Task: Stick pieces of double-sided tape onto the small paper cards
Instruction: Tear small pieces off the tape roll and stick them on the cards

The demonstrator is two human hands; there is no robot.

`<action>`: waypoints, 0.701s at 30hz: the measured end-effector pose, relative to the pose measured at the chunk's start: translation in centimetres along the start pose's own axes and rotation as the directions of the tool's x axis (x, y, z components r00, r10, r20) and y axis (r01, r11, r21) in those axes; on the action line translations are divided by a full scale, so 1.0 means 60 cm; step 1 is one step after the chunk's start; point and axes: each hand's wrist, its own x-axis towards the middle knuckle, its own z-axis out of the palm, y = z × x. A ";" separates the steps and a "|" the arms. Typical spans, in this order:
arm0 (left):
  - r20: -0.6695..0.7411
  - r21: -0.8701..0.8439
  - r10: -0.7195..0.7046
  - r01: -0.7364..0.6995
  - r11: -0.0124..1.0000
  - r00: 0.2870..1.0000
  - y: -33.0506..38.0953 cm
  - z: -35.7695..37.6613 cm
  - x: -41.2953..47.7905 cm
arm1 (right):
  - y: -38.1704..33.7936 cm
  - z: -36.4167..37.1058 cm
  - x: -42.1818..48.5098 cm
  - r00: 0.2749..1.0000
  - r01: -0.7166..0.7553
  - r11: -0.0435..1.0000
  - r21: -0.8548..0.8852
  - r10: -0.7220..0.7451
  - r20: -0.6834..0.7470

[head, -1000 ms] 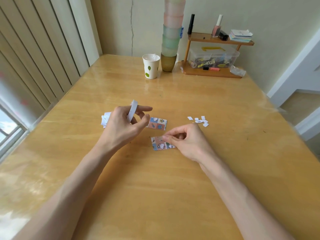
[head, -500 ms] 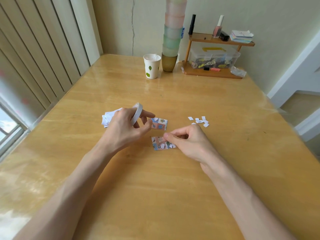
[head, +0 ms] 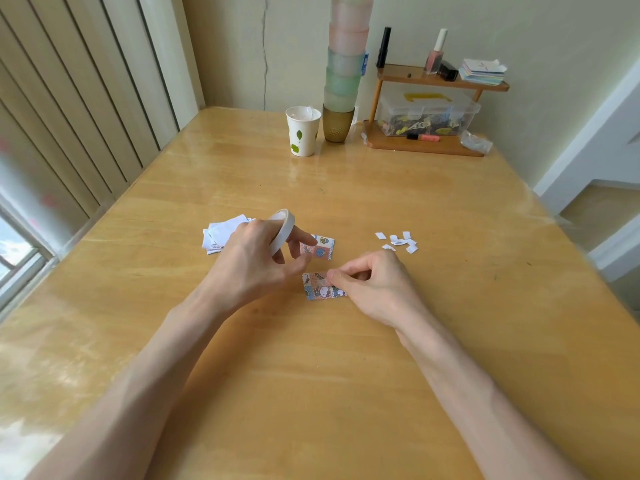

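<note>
Two hands meet mid-table. The right hand (head: pixel 374 289) has thumb and forefinger pinched together on the far edge of the near card (head: pixel 320 292), which lies flat, printed side up, long axis running nine to three o'clock. The left hand (head: pixel 252 268) curls round the tape roll (head: pixel 282 230), held on edge. The second card (head: pixel 322 249) lies at twelve o'clock of the first, on the same axis. Paper scraps (head: pixel 398 240) sit at one o'clock, a white paper pile (head: pixel 221 233) at ten.
</note>
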 end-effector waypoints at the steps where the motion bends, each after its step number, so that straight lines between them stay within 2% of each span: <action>1: 0.007 0.001 0.006 -0.006 1.000 1.000 -0.001 0.001 0.000 | -0.001 0.000 0.000 1.000 0.000 1.000 -0.007 -0.001 -0.005; 21: 0.101 0.034 -0.010 0.007 0.999 0.995 -0.005 0.027 -0.005 | -0.010 -0.005 -0.007 1.000 -0.015 1.000 -0.012 0.015 -0.005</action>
